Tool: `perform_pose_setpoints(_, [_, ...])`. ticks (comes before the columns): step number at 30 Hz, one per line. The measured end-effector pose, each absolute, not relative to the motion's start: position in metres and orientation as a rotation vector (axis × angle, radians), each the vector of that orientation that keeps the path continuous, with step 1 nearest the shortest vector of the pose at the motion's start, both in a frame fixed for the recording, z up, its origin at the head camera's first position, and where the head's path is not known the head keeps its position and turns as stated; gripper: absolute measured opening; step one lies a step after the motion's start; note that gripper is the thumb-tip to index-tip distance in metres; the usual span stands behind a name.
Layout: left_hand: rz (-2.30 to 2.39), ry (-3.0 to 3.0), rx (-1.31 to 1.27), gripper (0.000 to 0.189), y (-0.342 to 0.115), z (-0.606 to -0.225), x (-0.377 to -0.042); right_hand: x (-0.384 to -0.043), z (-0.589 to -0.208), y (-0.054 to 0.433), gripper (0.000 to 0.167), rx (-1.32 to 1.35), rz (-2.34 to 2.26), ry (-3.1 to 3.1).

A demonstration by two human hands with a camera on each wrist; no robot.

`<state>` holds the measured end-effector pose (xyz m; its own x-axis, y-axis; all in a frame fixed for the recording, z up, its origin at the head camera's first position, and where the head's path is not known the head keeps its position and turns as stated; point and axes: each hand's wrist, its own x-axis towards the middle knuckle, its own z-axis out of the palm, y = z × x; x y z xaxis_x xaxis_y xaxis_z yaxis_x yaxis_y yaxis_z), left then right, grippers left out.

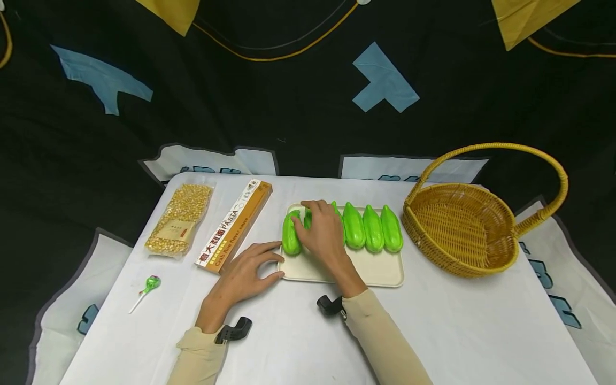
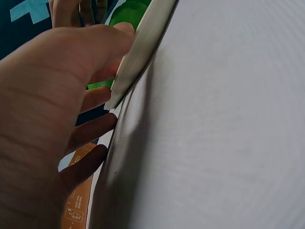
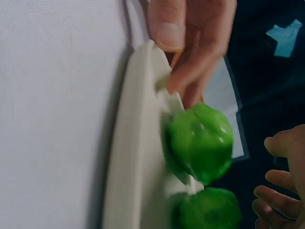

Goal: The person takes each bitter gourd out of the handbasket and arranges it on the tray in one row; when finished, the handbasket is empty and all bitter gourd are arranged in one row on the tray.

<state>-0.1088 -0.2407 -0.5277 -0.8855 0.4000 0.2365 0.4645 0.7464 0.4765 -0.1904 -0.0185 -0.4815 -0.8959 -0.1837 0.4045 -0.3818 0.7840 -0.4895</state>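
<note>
A cream tray [image 1: 370, 274] carries several glossy bright green elongated vegetables with pointed tips, lying side by side; the leftmost green vegetable [image 1: 291, 233] is in plain sight. My right hand [image 1: 323, 229] is over the left part of the row, covering parts of the second and third ones. Its fingers look spread, with no vegetable between them in the right wrist view [image 3: 283, 183]. My left hand [image 1: 247, 272] rests at the tray's left edge, thumb and fingertips touching or close to the rim, fingers loosely extended.
Left of the tray lie a pasta box [image 1: 234, 227], a bag of yellow corn kernels [image 1: 182, 219] and a green-wrapped lollipop [image 1: 146, 290]. A wicker basket [image 1: 433, 255] with a tall arched handle stands to the right. Behind the white table [image 1: 289, 331] hangs a dark curtain [image 1: 289, 107].
</note>
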Motion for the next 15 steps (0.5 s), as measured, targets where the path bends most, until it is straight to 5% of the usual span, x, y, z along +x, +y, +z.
perform_pose_setpoints(7, [-0.833, -2.83, -0.681, 0.039, -0.247, -0.519, -0.11, -0.191, -0.472, 0.005, 0.044, 0.397, 0.973, -2.61])
perform_pose_setpoints(15, [-0.731, -2.769, -0.576, 0.079, -0.254, -0.494, -0.111, -0.183, -0.464, 0.042, 0.048, 0.415, 1.018, -2.613])
